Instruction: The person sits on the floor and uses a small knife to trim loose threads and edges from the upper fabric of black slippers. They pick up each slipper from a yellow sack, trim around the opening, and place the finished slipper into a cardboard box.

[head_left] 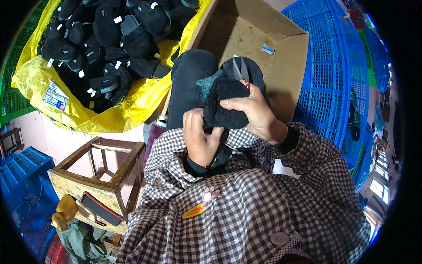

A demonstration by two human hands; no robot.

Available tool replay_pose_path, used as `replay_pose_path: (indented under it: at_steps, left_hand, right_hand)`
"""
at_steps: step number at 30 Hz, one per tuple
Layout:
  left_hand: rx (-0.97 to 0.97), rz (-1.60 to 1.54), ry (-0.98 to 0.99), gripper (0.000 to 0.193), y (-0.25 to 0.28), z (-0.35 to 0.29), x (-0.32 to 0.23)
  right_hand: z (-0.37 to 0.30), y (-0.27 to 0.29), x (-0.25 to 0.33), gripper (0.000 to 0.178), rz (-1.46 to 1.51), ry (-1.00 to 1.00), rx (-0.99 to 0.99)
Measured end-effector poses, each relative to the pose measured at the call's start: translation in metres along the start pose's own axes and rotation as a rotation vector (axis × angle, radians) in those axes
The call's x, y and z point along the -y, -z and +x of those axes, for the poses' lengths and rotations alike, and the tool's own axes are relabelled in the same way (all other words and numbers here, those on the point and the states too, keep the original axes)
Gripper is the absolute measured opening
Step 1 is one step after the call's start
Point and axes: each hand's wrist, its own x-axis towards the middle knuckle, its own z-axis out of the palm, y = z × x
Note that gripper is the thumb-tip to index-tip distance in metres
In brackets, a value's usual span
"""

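A black fluffy slipper [223,102] is held over my lap, with a dark teal patch showing at its upper left. My left hand [199,140] is closed on its lower left edge, fingers curled and thumb against the fluff. From the right, my right hand [260,113] grips the same slipper with the thumb on top. Scissors [241,70] with a red handle are also tucked in that hand. Their blades point away from me, slightly apart, beyond the slipper. Most of the scissors' handle is hidden by fingers and fluff.
At the far left, a yellow sack [132,115] is heaped with black fluffy slippers [105,31]. An open cardboard box [288,66] stands ahead of my knees. Blue plastic crates [325,83] line the right. A wooden stool frame [118,176] at left bears a phone [102,208].
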Motion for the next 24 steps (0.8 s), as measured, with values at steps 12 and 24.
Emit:
replay_pose_path:
  at_steps: [12,24]
  left_hand:
    - [-0.192,-0.015,0.238,0.034,-0.008,0.03,-0.015]
    - [0.222,-0.21,-0.371,0.016,0.009,0.0,-0.056]
  right_hand:
    - [0.005,-0.026,-0.002,0.02,-0.05,0.333,-0.118]
    - [0.026,-0.048,-0.049,0.036,-0.399,0.381,-0.124]
